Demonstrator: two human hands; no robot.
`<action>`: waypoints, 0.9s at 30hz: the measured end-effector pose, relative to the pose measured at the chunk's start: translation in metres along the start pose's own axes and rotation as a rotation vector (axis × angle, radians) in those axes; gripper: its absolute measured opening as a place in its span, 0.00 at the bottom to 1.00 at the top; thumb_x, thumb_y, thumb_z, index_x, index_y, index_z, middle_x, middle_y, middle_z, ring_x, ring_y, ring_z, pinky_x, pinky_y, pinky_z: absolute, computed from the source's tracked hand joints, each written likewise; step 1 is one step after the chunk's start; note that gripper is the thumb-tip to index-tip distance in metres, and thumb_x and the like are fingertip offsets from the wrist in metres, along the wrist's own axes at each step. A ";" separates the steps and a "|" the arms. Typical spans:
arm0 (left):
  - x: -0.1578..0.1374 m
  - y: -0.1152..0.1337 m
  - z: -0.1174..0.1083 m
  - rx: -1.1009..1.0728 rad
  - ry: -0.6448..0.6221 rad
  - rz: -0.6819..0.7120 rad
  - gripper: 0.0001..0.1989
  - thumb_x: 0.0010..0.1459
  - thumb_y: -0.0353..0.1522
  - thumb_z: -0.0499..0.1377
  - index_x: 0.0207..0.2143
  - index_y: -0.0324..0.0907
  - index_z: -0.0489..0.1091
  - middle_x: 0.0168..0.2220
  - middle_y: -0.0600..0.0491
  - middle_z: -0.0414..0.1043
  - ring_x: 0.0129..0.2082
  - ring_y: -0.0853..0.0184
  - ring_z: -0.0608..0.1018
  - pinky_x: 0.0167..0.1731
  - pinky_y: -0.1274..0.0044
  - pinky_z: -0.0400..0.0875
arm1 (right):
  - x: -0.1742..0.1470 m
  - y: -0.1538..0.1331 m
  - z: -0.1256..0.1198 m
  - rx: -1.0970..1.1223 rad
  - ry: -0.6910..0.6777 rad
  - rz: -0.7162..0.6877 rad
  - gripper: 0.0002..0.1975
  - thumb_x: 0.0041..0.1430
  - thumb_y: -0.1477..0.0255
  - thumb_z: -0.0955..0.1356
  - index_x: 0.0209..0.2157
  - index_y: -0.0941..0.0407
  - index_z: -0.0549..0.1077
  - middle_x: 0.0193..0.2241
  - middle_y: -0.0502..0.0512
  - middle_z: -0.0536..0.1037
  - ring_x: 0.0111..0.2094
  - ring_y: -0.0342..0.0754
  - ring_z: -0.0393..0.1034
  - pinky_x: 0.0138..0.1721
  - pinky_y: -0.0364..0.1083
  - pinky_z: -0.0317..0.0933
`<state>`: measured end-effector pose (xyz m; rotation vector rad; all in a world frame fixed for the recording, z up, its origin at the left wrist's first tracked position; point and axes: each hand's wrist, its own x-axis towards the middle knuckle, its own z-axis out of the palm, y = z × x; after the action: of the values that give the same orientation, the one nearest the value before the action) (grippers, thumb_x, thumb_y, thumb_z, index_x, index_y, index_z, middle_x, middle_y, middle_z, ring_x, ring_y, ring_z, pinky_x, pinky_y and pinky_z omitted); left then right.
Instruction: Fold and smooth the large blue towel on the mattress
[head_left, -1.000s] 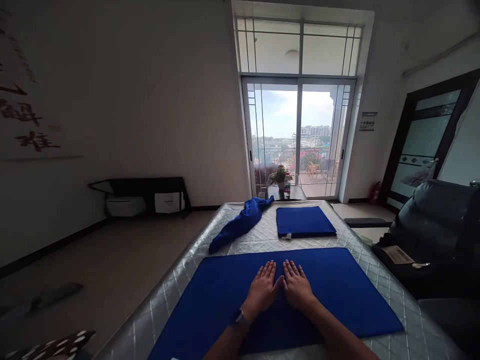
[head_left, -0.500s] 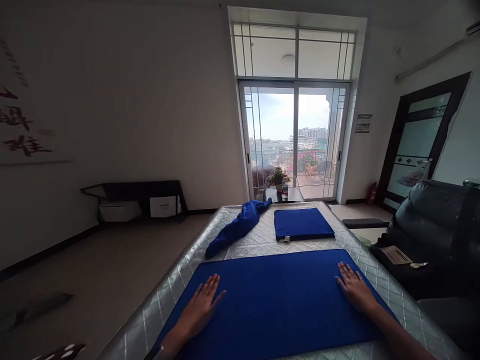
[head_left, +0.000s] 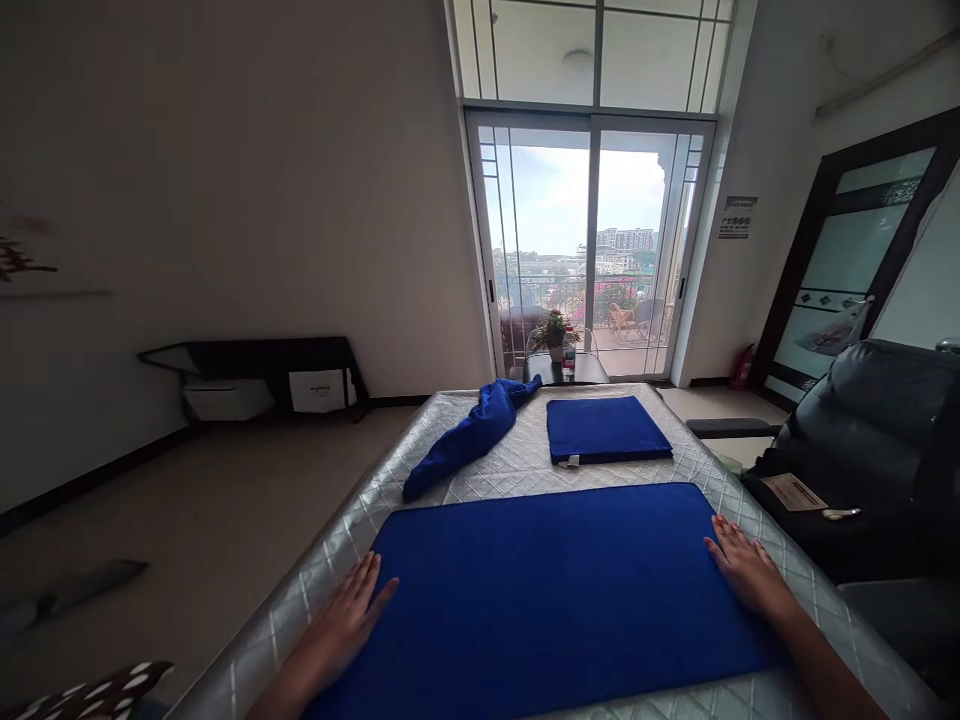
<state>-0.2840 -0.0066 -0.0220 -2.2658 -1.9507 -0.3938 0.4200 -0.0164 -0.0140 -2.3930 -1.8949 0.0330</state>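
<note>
At the left, the left hand [head_left: 341, 615] lies palm down across the left edge of the spread blue cloth [head_left: 551, 590], its fingers fairly straight and close together, thumb apart, with hold of nothing. Beyond it, a bunched blue cloth [head_left: 466, 440] lies slantwise on the quilted surface [head_left: 517, 468], its near end close to the spread cloth's far left corner. The spread cloth lies flat between the hands on the near part of the surface; a folded blue cloth [head_left: 609, 430] sits beyond it, far right. The right hand [head_left: 750, 575] rests at the spread cloth's right edge, fingers extended and slightly parted, gripping nothing. Uneven pressure from the palms could drag the cloth askew or ruck it, and a push farther away could bump the bunched one.
</note>
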 end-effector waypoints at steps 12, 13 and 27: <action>0.008 0.071 -0.049 -0.015 -0.161 -0.116 0.41 0.68 0.52 0.42 0.70 0.29 0.50 0.73 0.38 0.47 0.72 0.52 0.53 0.69 0.59 0.54 | -0.023 -0.054 -0.053 -0.016 0.113 -0.147 0.30 0.70 0.64 0.52 0.67 0.59 0.64 0.71 0.58 0.57 0.72 0.55 0.46 0.71 0.60 0.40; 0.008 0.089 -0.056 -0.044 -0.171 -0.073 0.41 0.68 0.52 0.42 0.70 0.30 0.51 0.72 0.39 0.49 0.72 0.53 0.54 0.69 0.59 0.54 | -0.030 -0.071 -0.062 0.024 0.098 -0.207 0.30 0.70 0.64 0.53 0.66 0.59 0.65 0.70 0.57 0.58 0.72 0.55 0.47 0.71 0.59 0.41; 0.033 0.273 -0.005 -0.202 -0.127 0.420 0.33 0.72 0.47 0.38 0.71 0.38 0.50 0.72 0.41 0.52 0.72 0.56 0.55 0.69 0.57 0.58 | -0.081 -0.248 -0.033 0.251 -0.142 -0.677 0.31 0.73 0.62 0.50 0.72 0.59 0.47 0.73 0.58 0.46 0.73 0.53 0.37 0.72 0.60 0.35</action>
<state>-0.0116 -0.0193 0.0119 -2.8041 -1.4773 -0.4186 0.1629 -0.0411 0.0365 -1.5373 -2.4846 0.3721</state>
